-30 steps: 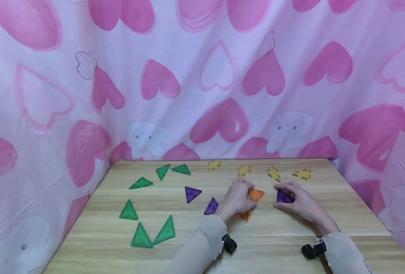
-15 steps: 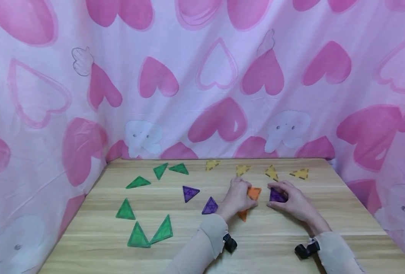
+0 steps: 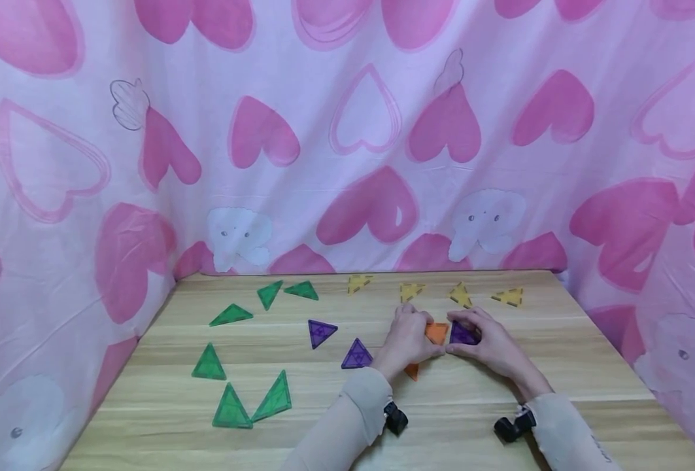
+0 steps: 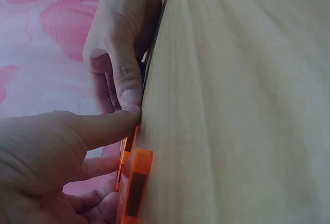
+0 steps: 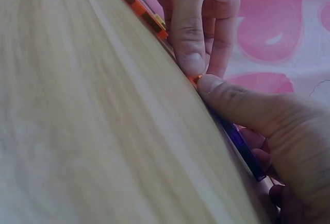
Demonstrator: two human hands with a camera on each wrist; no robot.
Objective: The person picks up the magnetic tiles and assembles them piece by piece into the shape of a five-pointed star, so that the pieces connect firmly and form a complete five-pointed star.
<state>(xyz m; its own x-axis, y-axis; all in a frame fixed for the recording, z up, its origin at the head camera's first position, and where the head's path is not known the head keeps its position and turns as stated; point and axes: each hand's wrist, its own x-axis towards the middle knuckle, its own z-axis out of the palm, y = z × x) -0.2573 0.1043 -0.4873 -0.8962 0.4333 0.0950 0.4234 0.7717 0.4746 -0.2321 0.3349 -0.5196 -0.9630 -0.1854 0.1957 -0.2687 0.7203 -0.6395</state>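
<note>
Holds left arm (image 3: pixel 338 425) and right arm (image 3: pixel 567 425) outstretched, slanting inward toward each other. Has left hand (image 3: pixel 407 337) and right hand (image 3: pixel 491 343) nearly face to face, each set in a pinching grip, fingers (image 5: pixel 262 156) curled inward. Touches left thumb (image 4: pixel 108 127) to right thumb (image 4: pixel 126 77) at the tips, with wrists (image 3: pixel 529 381) well apart.

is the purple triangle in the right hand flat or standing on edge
Flat: the purple triangular tile shows its face in the head view, and its thin edge along the tabletop in the right wrist view.
</note>
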